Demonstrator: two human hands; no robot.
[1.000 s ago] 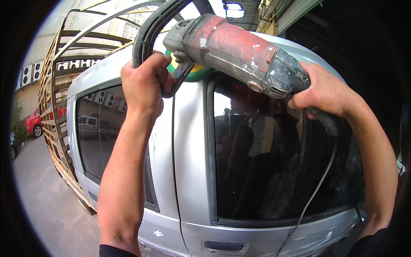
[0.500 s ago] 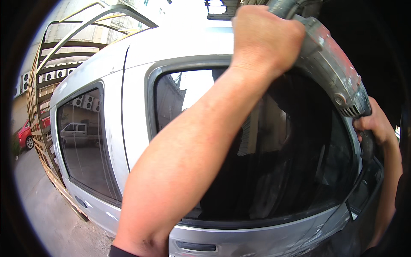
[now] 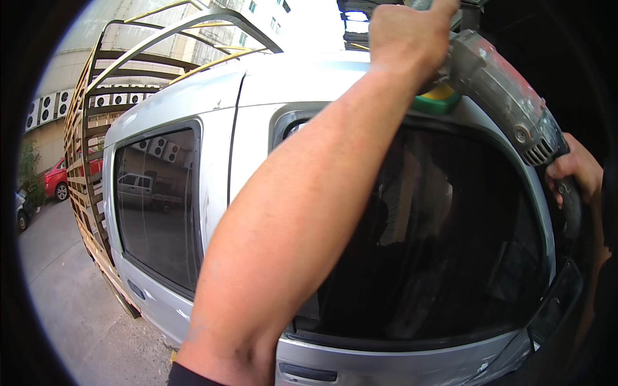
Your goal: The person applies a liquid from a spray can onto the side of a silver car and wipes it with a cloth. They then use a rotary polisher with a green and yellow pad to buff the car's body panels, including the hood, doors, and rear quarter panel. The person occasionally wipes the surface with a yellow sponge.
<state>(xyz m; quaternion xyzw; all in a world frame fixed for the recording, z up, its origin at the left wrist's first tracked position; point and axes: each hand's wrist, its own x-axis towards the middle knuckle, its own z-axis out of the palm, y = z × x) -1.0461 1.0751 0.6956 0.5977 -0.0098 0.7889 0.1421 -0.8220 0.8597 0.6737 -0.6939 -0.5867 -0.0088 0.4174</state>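
Observation:
A worn grey and red power polisher [image 3: 499, 83] is held in both my hands against the upper edge of a silver vehicle cab [image 3: 264, 96]. High up, my left hand [image 3: 409, 38] wraps round its front handle, partly cut off by the top of the picture. My right hand [image 3: 579, 167] grips the rear handle at the right. Under the tool's head, a green and yellow pad [image 3: 438, 103] shows at the roof edge above the dark door window [image 3: 438, 244]. My left forearm crosses in front of that window and hides part of the pad.
A smaller rear window [image 3: 158, 199] and a door handle [image 3: 308, 372] are on the cab's side. Behind it stands a slatted cargo frame [image 3: 90, 161] with metal bars. A side mirror [image 3: 560, 296] juts out at right. A red car [image 3: 58, 180] is parked beyond.
The view has turned, so the cab sits farther right in the picture. Relative to the cab, the polisher has shifted left along the roof edge. Its green and yellow pad now shows.

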